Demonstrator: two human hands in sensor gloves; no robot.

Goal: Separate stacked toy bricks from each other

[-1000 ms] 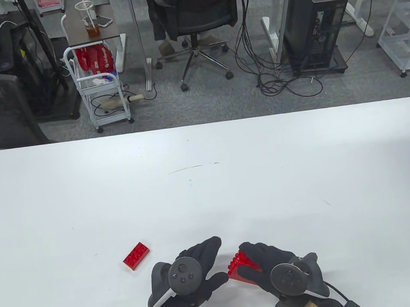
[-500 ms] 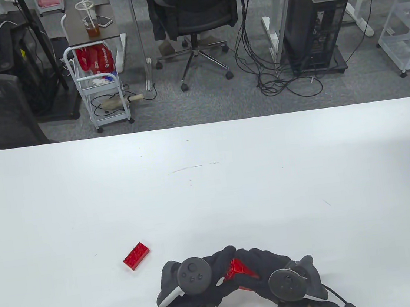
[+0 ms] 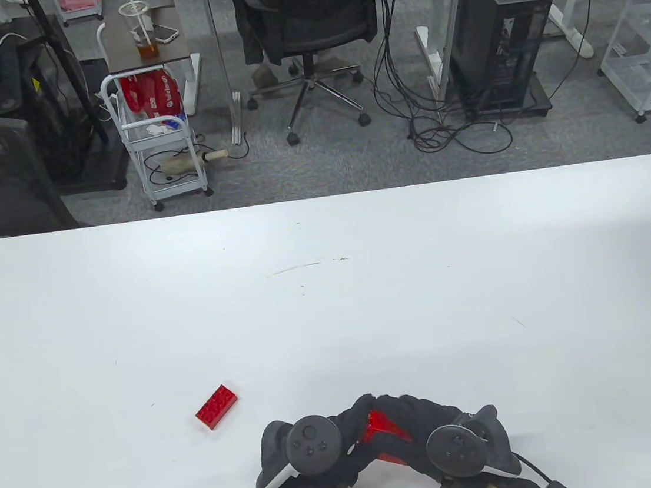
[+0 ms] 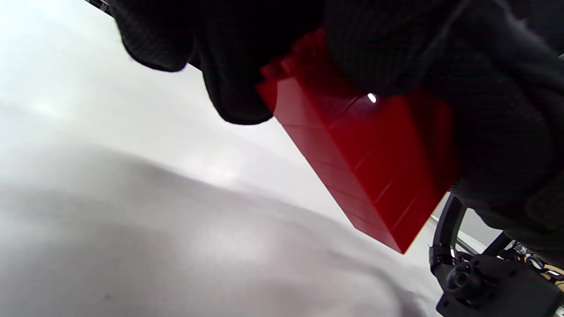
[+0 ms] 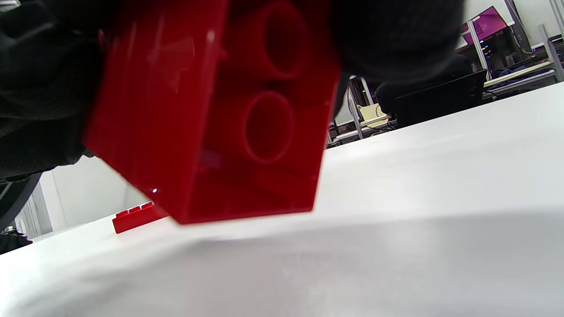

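While both hands meet low over the near edge of the white counter [image 3: 331, 290], they hold a red brick stack [image 3: 383, 426] up in the air between them. The left hand [image 3: 321, 452] comes in from the left, and its fingers [image 4: 238, 88] curl tight around the studded end of the stack. The right hand [image 3: 444, 437] comes in from the right, and its fingers [image 5: 396, 39] wrap around the other end. In the left wrist view the stack tilts, with thin lines along its side where the bricks join. In the right wrist view its hollow bottom shows, with round tubes inside, and it hangs just above the counter. One loose red brick [image 3: 217, 406] lies flat on the counter, studs up, off to the left of the hands and apart from them.
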